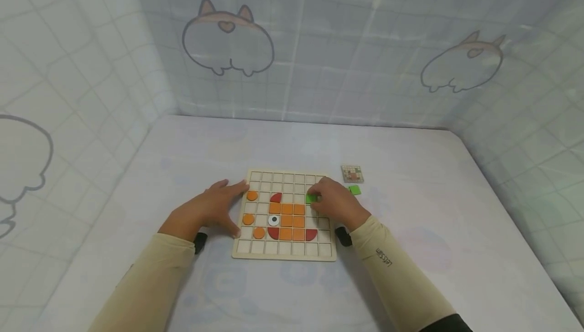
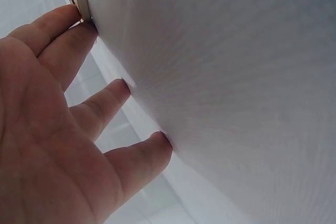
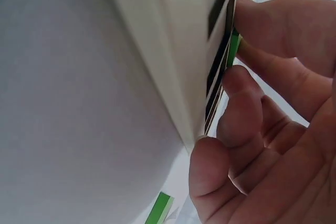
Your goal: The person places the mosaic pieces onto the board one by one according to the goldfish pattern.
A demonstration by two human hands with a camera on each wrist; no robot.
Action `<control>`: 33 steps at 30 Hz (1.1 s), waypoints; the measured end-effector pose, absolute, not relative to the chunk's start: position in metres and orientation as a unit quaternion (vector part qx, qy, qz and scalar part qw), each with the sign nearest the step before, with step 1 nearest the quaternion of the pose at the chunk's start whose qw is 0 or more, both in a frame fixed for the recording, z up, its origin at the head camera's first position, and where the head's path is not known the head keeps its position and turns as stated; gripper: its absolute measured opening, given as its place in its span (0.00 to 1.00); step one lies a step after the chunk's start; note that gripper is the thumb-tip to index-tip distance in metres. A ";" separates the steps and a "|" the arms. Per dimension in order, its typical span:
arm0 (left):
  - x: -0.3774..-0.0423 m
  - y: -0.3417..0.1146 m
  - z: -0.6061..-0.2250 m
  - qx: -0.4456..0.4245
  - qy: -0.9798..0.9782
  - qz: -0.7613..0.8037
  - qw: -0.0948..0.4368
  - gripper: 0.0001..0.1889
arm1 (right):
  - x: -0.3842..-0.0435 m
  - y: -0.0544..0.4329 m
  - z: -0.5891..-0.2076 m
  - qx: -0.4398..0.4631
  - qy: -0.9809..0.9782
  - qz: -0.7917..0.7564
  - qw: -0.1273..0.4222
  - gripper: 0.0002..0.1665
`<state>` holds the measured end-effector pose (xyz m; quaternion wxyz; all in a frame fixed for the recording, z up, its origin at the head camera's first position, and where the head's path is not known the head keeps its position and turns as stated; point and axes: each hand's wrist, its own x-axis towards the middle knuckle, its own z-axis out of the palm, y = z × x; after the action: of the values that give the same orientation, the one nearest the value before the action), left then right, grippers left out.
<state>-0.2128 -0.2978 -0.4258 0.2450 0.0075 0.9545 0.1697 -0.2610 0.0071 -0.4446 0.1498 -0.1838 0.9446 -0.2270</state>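
Note:
A wooden grid board (image 1: 284, 250) lies flat, bearing several orange square tiles (image 1: 286, 221), orange discs (image 1: 248, 219), red rounded pieces (image 1: 311, 234) and a white eye disc (image 1: 274, 220). My left hand (image 1: 206, 212) is spread at the board's left edge; the thumb and a fingertip touch the frame. In the left wrist view other fingertips (image 2: 161, 142) rest on the table. My right hand (image 1: 336, 201) reaches over the board's right side and pinches a green square tile (image 1: 311, 198) at a cell. The right wrist view shows that green tile (image 3: 233, 51) between thumb and fingers.
A small picture card (image 1: 353, 174) lies beyond the board's upper right corner. Just below it sits another green tile (image 1: 355, 190). The white table (image 1: 401, 170) is bounded by patterned fabric walls (image 1: 328, 58) at the back and sides.

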 end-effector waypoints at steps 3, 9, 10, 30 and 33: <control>-0.212 -0.298 -0.425 0.008 0.955 0.171 0.243 0.68 | -0.259 0.011 -0.444 -0.183 0.945 -0.225 0.152 0.20; -0.211 -0.298 -0.426 0.011 0.955 0.173 0.241 0.67 | -0.258 0.033 -0.439 -0.158 0.952 -0.226 0.136 0.22; -0.211 -0.299 -0.426 0.012 0.955 0.173 0.241 0.67 | -0.258 0.038 -0.439 -0.152 0.953 -0.226 0.134 0.22; -0.213 -0.298 -0.424 0.023 0.955 0.170 0.242 0.67 | -0.273 0.097 -0.448 -0.126 0.969 -0.179 0.118 0.27; -0.213 -0.298 -0.424 0.024 0.955 0.169 0.243 0.67 | -0.273 0.099 -0.447 -0.112 0.968 -0.186 0.125 0.24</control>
<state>-0.2129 -0.2980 -0.4239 0.2431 0.0240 0.9549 0.1691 -0.2734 0.0988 -0.4473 0.1250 -0.1120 0.9681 -0.1862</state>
